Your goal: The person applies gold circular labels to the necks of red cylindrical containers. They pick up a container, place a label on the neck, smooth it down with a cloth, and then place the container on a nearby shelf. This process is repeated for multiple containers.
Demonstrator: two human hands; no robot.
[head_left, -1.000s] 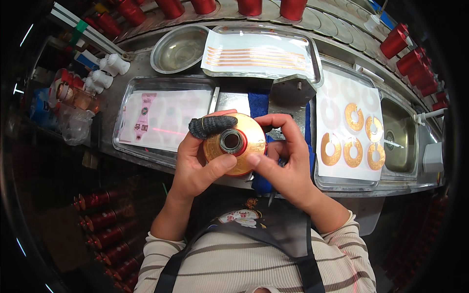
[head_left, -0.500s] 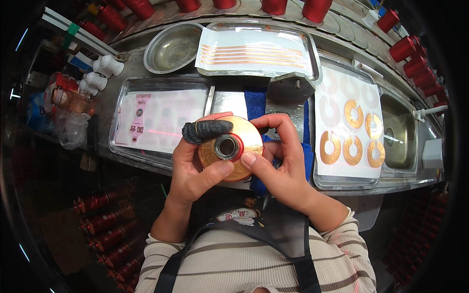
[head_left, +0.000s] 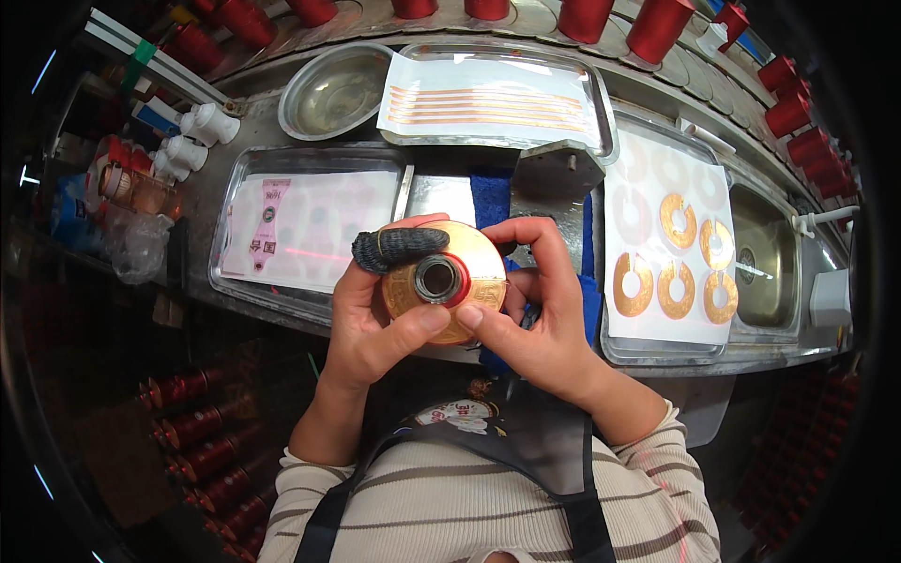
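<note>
Both my hands hold a red bottle with its bare round neck facing up at me. A gold ring-shaped decal covers the shoulder around the neck. My left hand grips the left side, its thumb on the decal near the front. A dark knitted finger cover on one left finger lies across the far side, by the neck. My right hand wraps the right side, with its thumb pressed on the decal close to the left thumb. The bottle's lower body is hidden.
At right, a tray carries a sheet of gold split-ring decals beside a sink. Pink decals lie in the left tray. Behind are a metal bowl, gold strips, a metal stand and conveyor bottles.
My right thumb has slid slightly left and toward me on the decal. The left hand keeps nearly the same hold. Red bottles at the back have shifted along the conveyor.
</note>
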